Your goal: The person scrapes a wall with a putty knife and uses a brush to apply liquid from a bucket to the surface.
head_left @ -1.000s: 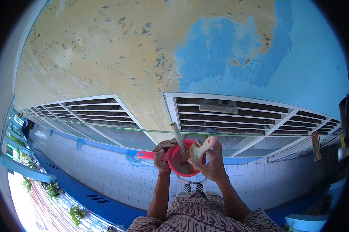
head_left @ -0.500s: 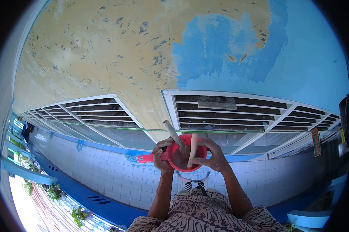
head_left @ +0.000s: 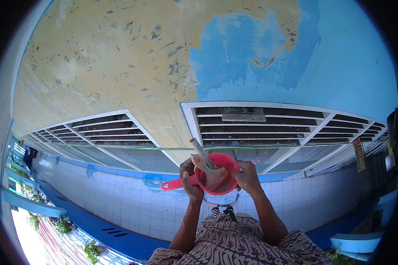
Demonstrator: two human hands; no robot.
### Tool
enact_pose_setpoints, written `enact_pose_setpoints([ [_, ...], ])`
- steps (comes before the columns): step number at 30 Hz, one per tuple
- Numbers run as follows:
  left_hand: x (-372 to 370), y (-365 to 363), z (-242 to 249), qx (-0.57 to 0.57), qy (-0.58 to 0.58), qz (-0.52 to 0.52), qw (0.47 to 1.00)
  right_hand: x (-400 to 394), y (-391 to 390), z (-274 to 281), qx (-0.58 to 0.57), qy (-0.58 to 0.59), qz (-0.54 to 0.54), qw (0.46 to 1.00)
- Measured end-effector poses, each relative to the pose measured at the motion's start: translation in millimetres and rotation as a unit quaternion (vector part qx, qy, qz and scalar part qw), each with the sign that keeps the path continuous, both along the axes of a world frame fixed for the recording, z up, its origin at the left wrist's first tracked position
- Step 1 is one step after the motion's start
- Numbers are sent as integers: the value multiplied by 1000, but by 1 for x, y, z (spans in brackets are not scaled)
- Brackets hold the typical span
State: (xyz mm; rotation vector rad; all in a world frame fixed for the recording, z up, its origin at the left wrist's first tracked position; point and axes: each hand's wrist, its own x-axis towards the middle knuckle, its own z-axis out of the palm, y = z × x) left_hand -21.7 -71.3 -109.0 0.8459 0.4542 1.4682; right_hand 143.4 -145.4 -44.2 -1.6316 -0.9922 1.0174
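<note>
A red dipper point(head_left: 227, 164) with a long handle is held between my two hands over the tiled floor. My left hand point(head_left: 192, 179) is wrapped round its left side where the handle joins. On the right, my right hand point(head_left: 248, 176) grips the rim, thumb against the edge. Two tools lean inside the dipper: a greyish stick-like handle point(head_left: 199, 149) pointing up toward the wall, and a pale wooden-handled tool point(head_left: 199, 162) whose end now rests by the left rim. Something whitish and wet covers the bottom, partly hidden by the tools.
Ahead stands a wall point(head_left: 119, 66) with patchy beige and blue paint. Below it run white-framed louvred windows point(head_left: 256, 128), a grey block point(head_left: 244, 115) lying on the slats. An orange-lettered sign point(head_left: 359, 155) hangs at right. Blue railing point(head_left: 35, 203) and plants point(head_left: 92, 251) are at left.
The pale-handled tool has swung from the right side of the dipper to the left. My right hand has let go of it and now holds the rim. The dipper has shifted slightly right.
</note>
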Motion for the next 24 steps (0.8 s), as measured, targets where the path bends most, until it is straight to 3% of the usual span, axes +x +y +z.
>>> enact_pose_setpoints([
  [1,2,-3,-2,-1,1,-1,1000,1,0,-2,-3,21,-21,1000],
  [3,-1,-14,-10,47,154,-63,985,2,-2,-7,-10,43,-41,998],
  [4,-12,-14,-38,36,193,-140,970,3,-3,-9,9,26,-50,998],
  [6,-14,-21,-35,17,220,-179,959,4,-3,-20,28,11,-60,998],
  [8,-12,-25,-32,12,275,-223,935,4,-1,-36,136,-53,-105,984],
  [9,-10,-28,-29,11,276,-224,935,5,-1,-38,135,-53,-106,984],
  [11,-5,-38,-17,-112,140,-275,945,4,-1,-40,141,-43,-96,985],
  [12,-1,-39,-19,-133,93,-246,956,2,-1,-38,140,-42,-96,985],
  [16,-2,-33,-31,-182,90,-236,950,-1,1,-26,124,17,-67,990],
  [18,-9,-32,-43,-240,18,-191,952,9,9,-18,119,17,-32,992],
  [20,-21,-31,-48,-232,30,-181,955,39,23,-7,11,-17,24,1000],
  [21,-26,-29,-49,-223,42,-171,959,56,35,-18,89,-216,-13,972],
  [22,-28,-30,-43,-225,61,-150,961,69,49,-30,162,-404,-48,899],
  [24,-41,-26,-57,-224,43,-160,960,79,72,-22,81,-536,-75,837],
])
